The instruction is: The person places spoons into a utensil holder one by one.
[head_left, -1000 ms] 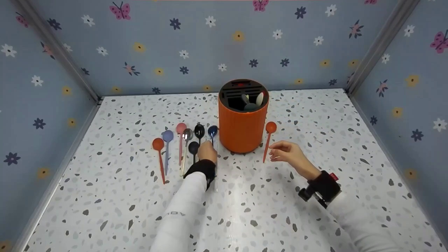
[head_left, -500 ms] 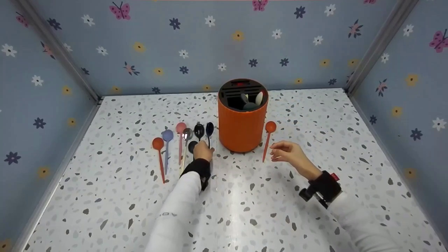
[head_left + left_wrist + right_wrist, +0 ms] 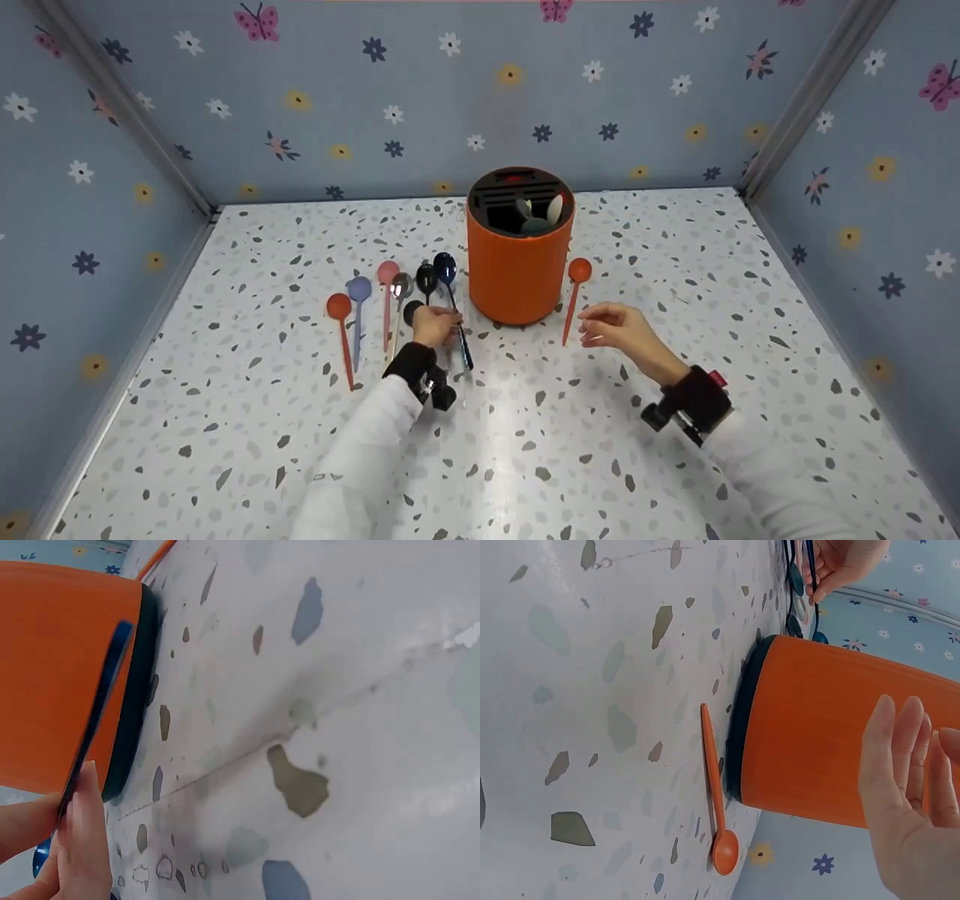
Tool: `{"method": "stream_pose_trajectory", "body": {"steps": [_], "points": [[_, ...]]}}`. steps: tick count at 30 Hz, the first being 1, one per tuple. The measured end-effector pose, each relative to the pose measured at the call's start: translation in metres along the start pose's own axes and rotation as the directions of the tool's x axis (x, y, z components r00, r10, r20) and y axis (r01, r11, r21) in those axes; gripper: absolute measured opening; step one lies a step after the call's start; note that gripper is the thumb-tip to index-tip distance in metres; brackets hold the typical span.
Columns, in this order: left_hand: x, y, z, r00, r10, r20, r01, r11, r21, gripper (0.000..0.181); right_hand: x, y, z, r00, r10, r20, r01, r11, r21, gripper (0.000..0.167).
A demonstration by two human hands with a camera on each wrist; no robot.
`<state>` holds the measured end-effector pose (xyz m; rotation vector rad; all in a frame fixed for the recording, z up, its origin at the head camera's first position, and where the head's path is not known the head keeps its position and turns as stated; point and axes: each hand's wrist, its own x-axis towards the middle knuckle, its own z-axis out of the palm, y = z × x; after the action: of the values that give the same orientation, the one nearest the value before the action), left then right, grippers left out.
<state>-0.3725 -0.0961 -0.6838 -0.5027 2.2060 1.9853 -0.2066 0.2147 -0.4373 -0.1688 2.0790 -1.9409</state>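
Slanting through the left grip (image 3: 435, 326), the blue spoon (image 3: 446, 271) protrudes both ways.

Blue flower-and-butterfly walls (image 3: 420, 90); grey corner posts (image 3: 808, 97); speckled white tabletop (image 3: 592, 442).

The blue spoon (image 3: 445, 268) gleamed like polished metal; the orange holder (image 3: 517, 279) looked smooth, probably plastic; the tabletop (image 3: 570, 442) shone softly.

You have one partly legible marking: small dark lettering (image 3: 328, 477) on your left sleeve (image 3: 352, 450), in which an A and a rounded letter, O or D, can be made out. Any print on the red tag (image 3: 718, 377) of your black right wristband (image 3: 696, 403) is too small to read.
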Motion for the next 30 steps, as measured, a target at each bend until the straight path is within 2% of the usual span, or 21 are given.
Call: {"method": "stream_pose_trajectory", "body": {"steps": [3,4,5,6,7,9,10,11,13,14,15,16,18,21,22,25,28,29,30], "points": [[-0.066,0.054,-0.003,1.000,-0.002,0.004,0.002,1.000,-0.029,0.024,0.000,-0.001,0.001,1.000,0.002,0.002,-0.002,1.000,-0.006,0.025],[-0.082,0.066,-0.005,1.000,-0.006,0.015,0.007,0.999,-0.049,0.025,0.000,-0.001,0.001,1.000,0.003,0.004,-0.003,1.000,-0.010,0.025],[-0.090,0.070,-0.005,1.000,0.018,0.019,-0.016,0.996,-0.084,0.022,0.000,-0.001,0.001,1.000,0.003,0.004,-0.003,1.000,-0.014,0.026],[-0.092,0.069,-0.004,0.999,0.028,0.025,-0.025,0.993,-0.111,0.021,0.000,-0.001,0.002,1.000,0.004,0.006,-0.004,1.000,-0.016,0.028],[-0.086,0.063,-0.004,0.999,0.033,0.038,-0.027,0.990,-0.136,0.021,0.000,-0.001,0.002,1.000,0.006,0.008,-0.006,1.000,-0.019,0.029],[-0.058,0.034,-0.001,0.996,0.058,0.068,-0.044,0.981,-0.187,0.026,0.000,0.000,0.002,1.000,0.011,0.010,-0.011,1.000,-0.025,0.029],[-0.051,0.026,0.000,0.995,0.056,0.081,-0.038,0.977,-0.208,0.027,0.002,0.003,0.001,1.000,0.013,0.011,-0.013,1.000,-0.026,0.027],[-0.051,0.024,0.001,0.994,0.068,0.082,-0.047,0.973,-0.227,0.027,0.004,0.006,0.000,1.000,0.014,0.015,-0.013,1.000,-0.026,0.028],[-0.076,0.047,0.001,0.997,0.029,0.069,-0.014,0.979,-0.202,0.028,0.007,0.012,-0.002,1.000,0.015,0.025,-0.014,1.000,-0.024,0.029],[-0.097,0.064,0.001,0.998,0.026,0.058,-0.014,0.980,-0.201,0.027,0.009,0.015,-0.003,0.999,0.013,0.030,-0.013,1.000,-0.022,0.029],[-0.127,0.089,-0.002,0.998,0.026,0.053,-0.014,0.977,-0.212,0.025,0.010,0.018,-0.004,0.999,0.012,0.036,-0.012,1.000,-0.020,0.029],[-0.152,0.110,-0.003,0.999,0.010,0.038,-0.002,0.979,-0.206,0.021,0.011,0.020,-0.004,0.999,0.008,0.044,-0.007,1.000,-0.021,0.030],[-0.180,0.134,-0.003,1.000,-0.006,0.019,0.010,0.982,-0.191,0.022,0.012,0.021,-0.004,0.999,0.001,0.052,0.000,1.000,-0.018,0.032],[-0.185,0.133,-0.003,0.999,0.013,0.033,-0.005,0.973,-0.230,0.019,0.012,0.022,-0.003,0.998,-0.010,0.058,0.011,1.000,-0.016,0.032],[-0.177,0.124,-0.002,0.996,0.064,0.054,-0.048,0.965,-0.259,0.017,0.012,0.022,-0.002,0.998,-0.013,0.060,0.014,1.000,-0.015,0.032],[-0.173,0.116,-0.001,0.996,0.072,0.060,-0.054,0.963,-0.263,0.018,0.012,0.023,0.000,0.998,-0.016,0.068,0.017,1.000,-0.014,0.032],[-0.182,0.121,0.000,0.997,0.062,0.046,-0.050,0.970,-0.238,0.020,0.012,0.024,0.002,0.996,-0.017,0.084,0.018,1.000,-0.018,0.031],[-0.192,0.130,0.001,1.000,0.018,0.025,-0.013,0.978,-0.210,0.022,0.011,0.024,0.003,0.996,-0.018,0.090,0.020,1.000,-0.018,0.031],[-0.197,0.133,0.000,0.999,0.021,0.032,-0.014,0.977,-0.214,0.022,0.011,0.025,0.003,0.995,-0.019,0.095,0.021,1.000,-0.017,0.031]]}}
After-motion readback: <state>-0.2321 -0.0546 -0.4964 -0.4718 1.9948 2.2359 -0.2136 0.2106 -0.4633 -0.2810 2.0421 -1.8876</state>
